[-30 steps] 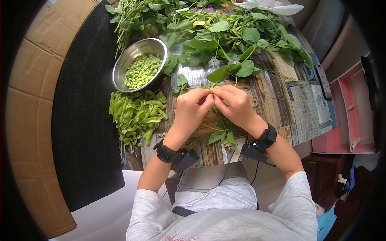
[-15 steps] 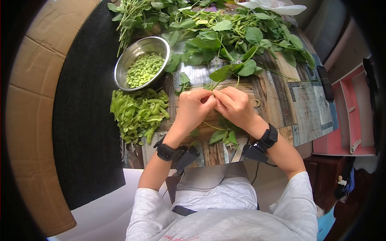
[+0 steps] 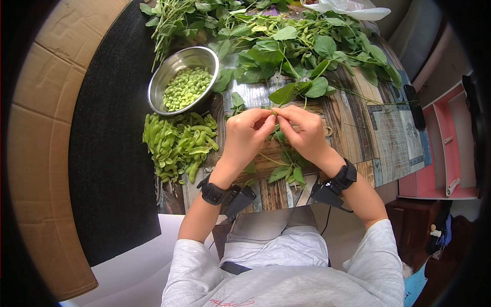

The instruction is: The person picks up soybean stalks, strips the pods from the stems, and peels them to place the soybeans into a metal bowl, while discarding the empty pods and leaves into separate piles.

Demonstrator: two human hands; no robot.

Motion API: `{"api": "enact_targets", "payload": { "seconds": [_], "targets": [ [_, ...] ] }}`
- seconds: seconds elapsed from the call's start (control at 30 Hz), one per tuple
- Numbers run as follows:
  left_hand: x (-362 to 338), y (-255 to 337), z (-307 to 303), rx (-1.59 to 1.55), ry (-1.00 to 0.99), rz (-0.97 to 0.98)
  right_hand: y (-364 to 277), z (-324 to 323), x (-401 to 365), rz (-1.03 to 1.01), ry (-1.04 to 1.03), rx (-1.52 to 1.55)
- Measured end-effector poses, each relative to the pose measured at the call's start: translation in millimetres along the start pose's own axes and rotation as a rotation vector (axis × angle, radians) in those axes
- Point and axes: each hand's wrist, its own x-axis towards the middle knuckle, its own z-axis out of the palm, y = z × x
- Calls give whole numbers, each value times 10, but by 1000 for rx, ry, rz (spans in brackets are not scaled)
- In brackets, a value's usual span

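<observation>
My left hand (image 3: 249, 134) and my right hand (image 3: 303, 132) meet at the fingertips over the table, both pinching a small green pod (image 3: 273, 112) that the fingers mostly cover. Just beyond them lie leafy stems (image 3: 296, 89), and a leafy sprig (image 3: 287, 171) rests below my hands. To the left a metal bowl (image 3: 211, 57) holds shelled green beans (image 3: 186, 88). A pile of green pods and husks (image 3: 180, 144) sits on the near side of the bowl.
A heap of bean plants (image 3: 317, 48) covers the far part of the wooden-patterned table (image 3: 353, 143). A white plastic bag (image 3: 353, 8) is at the back. A black phone-like object (image 3: 414, 107) lies at the right edge. Black mat (image 3: 115, 143) and cardboard (image 3: 43, 148) are left.
My fingertips have shifted slightly and my right hand's fingers have spread a little from my left's. The whole view has moved slightly; the bowl and piles look unchanged.
</observation>
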Motion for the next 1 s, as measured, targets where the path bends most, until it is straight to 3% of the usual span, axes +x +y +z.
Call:
{"api": "enact_targets", "payload": {
  "seconds": [0.3, 0.83, 1.0],
  "targets": [
    [-3, 1, -8, 89, 31, 84, -42, -24, 8, 106, -28, -8],
    [-5, 9, -17, 72, 16, 79, -8, -29, 2, -24, -26, -91],
    [-4, 23, -34, 134, 4, 169, -24, -43, 4, -99, -5, -151]
  ]
}}
